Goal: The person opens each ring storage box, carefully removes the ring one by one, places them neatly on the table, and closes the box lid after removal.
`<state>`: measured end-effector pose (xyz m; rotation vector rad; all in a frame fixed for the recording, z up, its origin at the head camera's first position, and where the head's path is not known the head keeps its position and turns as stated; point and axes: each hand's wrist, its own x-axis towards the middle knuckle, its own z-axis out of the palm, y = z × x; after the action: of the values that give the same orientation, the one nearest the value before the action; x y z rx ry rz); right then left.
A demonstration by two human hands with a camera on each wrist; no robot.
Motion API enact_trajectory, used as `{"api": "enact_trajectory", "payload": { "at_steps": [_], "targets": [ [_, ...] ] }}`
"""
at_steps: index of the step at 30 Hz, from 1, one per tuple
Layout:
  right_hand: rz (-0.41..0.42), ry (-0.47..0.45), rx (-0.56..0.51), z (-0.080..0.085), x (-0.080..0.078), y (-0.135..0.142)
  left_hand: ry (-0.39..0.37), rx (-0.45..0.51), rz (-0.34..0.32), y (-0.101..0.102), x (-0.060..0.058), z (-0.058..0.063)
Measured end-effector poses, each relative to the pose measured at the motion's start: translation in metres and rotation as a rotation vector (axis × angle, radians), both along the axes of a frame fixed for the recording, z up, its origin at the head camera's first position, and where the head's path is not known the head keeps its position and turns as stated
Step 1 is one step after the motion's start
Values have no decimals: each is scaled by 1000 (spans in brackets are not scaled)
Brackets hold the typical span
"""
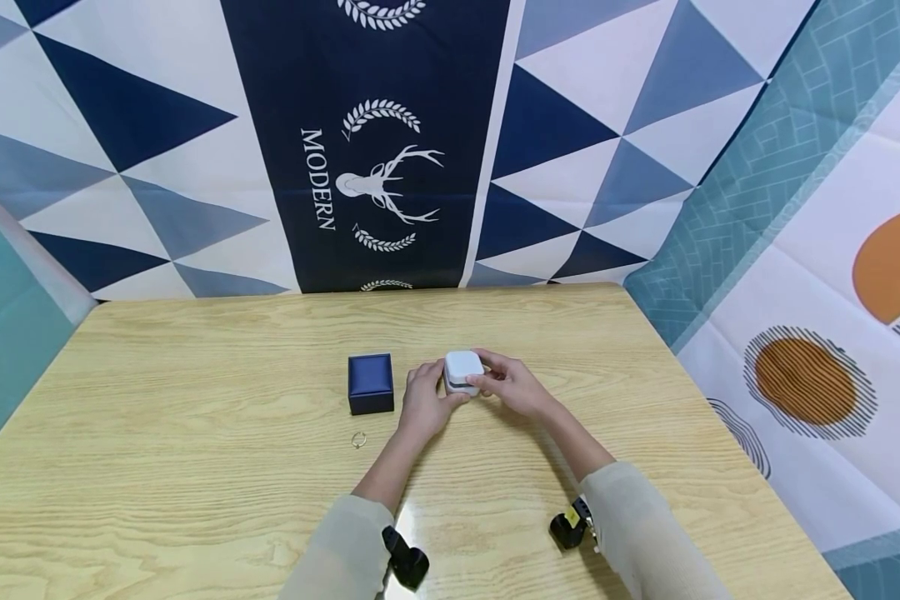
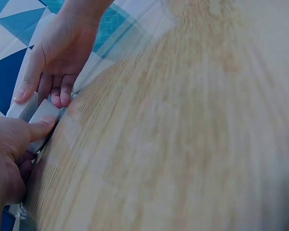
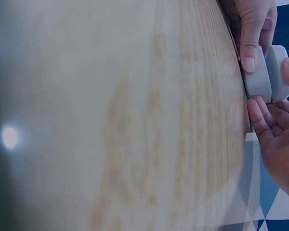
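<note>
A small white box [image 1: 463, 367] with rounded corners stands on the table between both hands. In the right wrist view its lid [image 3: 280, 72] is tilted up from its base [image 3: 258, 79], with a wedge-shaped gap between them. My left hand [image 1: 423, 406] grips the base from the left, thumb along its near side. From the right, my right hand [image 1: 516, 386] holds the lid, its thumb on the near face. What lies inside the box is hidden. A dark blue box [image 1: 371, 383] with a paler blue top sits left of my left hand, and a thin ring [image 1: 358, 440] lies in front of it.
The wooden table [image 1: 195, 467] ends at a patterned cloth backdrop [image 1: 390, 158] behind the boxes. Another cloth [image 1: 810, 392] hangs along the right side. Black wrist cameras [image 1: 407, 562] hang below the pale sleeves [image 1: 648, 525].
</note>
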<state>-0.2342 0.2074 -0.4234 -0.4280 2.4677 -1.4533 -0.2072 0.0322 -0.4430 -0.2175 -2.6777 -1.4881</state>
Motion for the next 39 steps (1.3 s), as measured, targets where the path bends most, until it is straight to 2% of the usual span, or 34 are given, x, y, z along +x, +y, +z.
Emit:
{"api": "enact_trajectory", "payload": {
  "at_steps": [15,22,27,32,39],
  "targets": [
    [-5,-23,-13,5,2,-2,-2,-7,4,1,0,0],
    [5,-29,-5,29,14,-10,2,-8,3,0,-1,0],
    [1,-36,-22,31,16,-11,6,-11,0,0,-1,-1],
    [-1,-36,-35,30,15,-11,-4,-11,2,0,-1,0],
    [-13,-48,-60,5,0,-3,9,-8,2,-1,-1,-1]
  ]
}}
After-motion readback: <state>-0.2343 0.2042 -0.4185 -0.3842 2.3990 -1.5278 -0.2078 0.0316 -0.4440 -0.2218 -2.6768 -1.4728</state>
